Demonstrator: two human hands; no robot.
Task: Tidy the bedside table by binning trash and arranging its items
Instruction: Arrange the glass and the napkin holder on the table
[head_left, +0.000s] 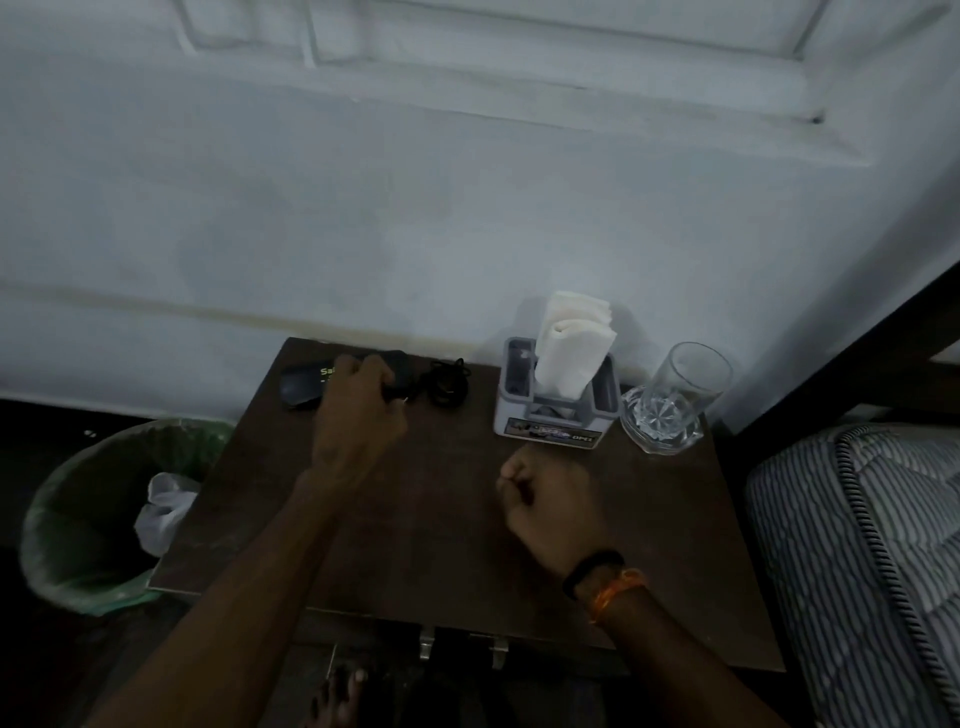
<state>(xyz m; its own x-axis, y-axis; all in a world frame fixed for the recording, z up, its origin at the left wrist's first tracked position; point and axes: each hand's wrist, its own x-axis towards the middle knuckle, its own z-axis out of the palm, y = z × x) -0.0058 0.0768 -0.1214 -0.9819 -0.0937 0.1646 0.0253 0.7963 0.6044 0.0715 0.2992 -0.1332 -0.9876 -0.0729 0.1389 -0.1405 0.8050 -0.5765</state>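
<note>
Fingers of the left hand (358, 410) curl over a dark case (332, 382) at the far left of the table (426, 519), gripping it beside a coiled black cable (448, 382). Right hand (550, 501) hovers mid-table, fist closed, holding nothing. Far right, a napkin holder (558, 400) stands just beside a glass (675, 397). Left of the table, the bin (67, 519) holds a crumpled white bag (163, 512).

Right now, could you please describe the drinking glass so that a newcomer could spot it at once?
Find the dark wooden bedside table and follow its far edge to the right corner, near the striped mattress. There stands the glass, just right of the grey napkin holder. It is the only transparent item there.
</note>
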